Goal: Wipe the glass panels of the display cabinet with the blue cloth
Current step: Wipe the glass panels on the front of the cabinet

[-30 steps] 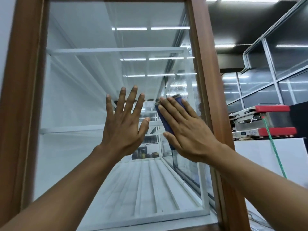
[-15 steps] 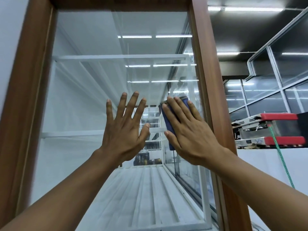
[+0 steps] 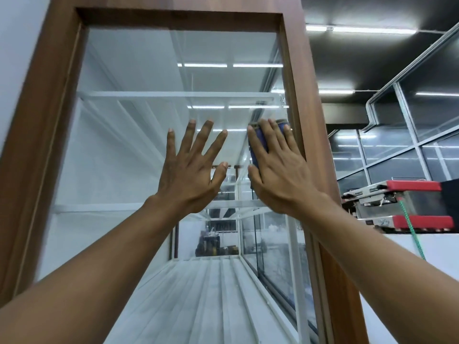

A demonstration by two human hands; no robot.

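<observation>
Here, both hands lie flat against the glass panel (image 3: 119, 150) of the display cabinet (image 3: 53, 100); the left hand (image 3: 191, 175) is spread wide, fingers straight, palm to the pane, gripping nothing; the right hand (image 3: 279, 175), just beside it, presses the blue cloth (image 3: 258, 145) to the glass with straight fingers, close against the right post (image 3: 306, 108); the cloth shows between the fingers and above the thumb; a white shelf (image 3: 173, 95) crosses behind the pane; off to the right stands a red-trimmed machine (image 3: 409, 187), a green cord (image 3: 412, 232) hanging from it.
</observation>
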